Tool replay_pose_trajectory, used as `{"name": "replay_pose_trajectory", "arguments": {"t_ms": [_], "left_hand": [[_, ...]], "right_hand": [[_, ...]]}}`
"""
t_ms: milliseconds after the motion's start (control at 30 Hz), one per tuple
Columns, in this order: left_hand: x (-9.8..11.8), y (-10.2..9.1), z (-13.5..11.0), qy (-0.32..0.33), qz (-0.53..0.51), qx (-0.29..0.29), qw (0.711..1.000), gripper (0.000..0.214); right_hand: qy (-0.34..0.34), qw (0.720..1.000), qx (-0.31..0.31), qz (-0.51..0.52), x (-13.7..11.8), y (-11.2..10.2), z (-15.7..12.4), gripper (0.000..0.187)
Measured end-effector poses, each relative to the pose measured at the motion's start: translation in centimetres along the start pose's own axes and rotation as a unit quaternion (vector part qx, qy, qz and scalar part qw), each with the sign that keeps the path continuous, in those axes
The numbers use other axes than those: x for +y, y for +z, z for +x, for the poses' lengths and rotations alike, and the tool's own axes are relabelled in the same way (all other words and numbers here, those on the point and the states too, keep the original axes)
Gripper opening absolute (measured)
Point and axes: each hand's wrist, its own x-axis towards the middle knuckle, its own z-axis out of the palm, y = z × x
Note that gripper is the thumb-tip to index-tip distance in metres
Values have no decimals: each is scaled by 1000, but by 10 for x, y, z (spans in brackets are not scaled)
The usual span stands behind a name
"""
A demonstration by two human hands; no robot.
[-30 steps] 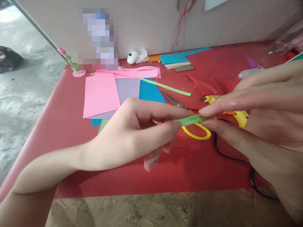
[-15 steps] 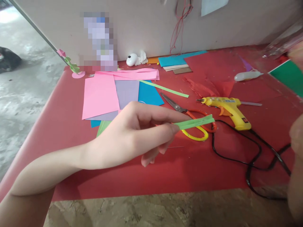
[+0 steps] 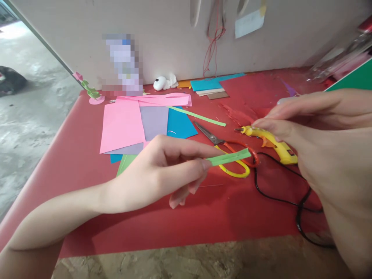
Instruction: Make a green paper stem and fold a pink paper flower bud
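My left hand (image 3: pixel 171 166) is closed in a pinch on one end of a folded green paper strip (image 3: pixel 229 157), whose free end points right. Behind the strip, scissors (image 3: pixel 209 133) with red and yellow handles lie on the red table. My right hand (image 3: pixel 319 147) has thumb and forefinger pressed together; whatever they may hold is too small to make out. It passes in front of a yellow glue gun (image 3: pixel 286 155), hiding part of its body. Another thin green strip (image 3: pixel 200 116) lies beyond the scissors.
Pink paper (image 3: pixel 122 128), purple paper (image 3: pixel 154 122) and blue paper (image 3: pixel 181 124) overlap at the left. A small paper flower (image 3: pixel 93 93) stands near the left edge. A black cord (image 3: pixel 271 193) loops across the table (image 3: pixel 174 232) at the right. A pale wall (image 3: pixel 174 38) rises behind.
My right hand has come in from the right edge, over the glue gun, with its fingertips now pinched. My left hand still holds the green strip. The view has tilted slightly upward.
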Motion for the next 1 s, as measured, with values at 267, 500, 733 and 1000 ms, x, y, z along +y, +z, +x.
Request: {"name": "replay_pose_trajectory", "arguments": {"t_ms": [267,500,733,1000], "left_hand": [[-2,-1,-2,2,-10,-15,1000,30],[-6,-6,8,23,50,-2,998,29],[-16,-13,23,27,94,-11,995,28],[-13,-12,20,26,95,-33,995,30]], "right_hand": [[-68,998,-13,7,4,9,12,15],[2,996,-55,72,9,16,15,5],[52,983,-113,137,20,22,21,20],[42,989,-137,37,25,25,21,44]]}}
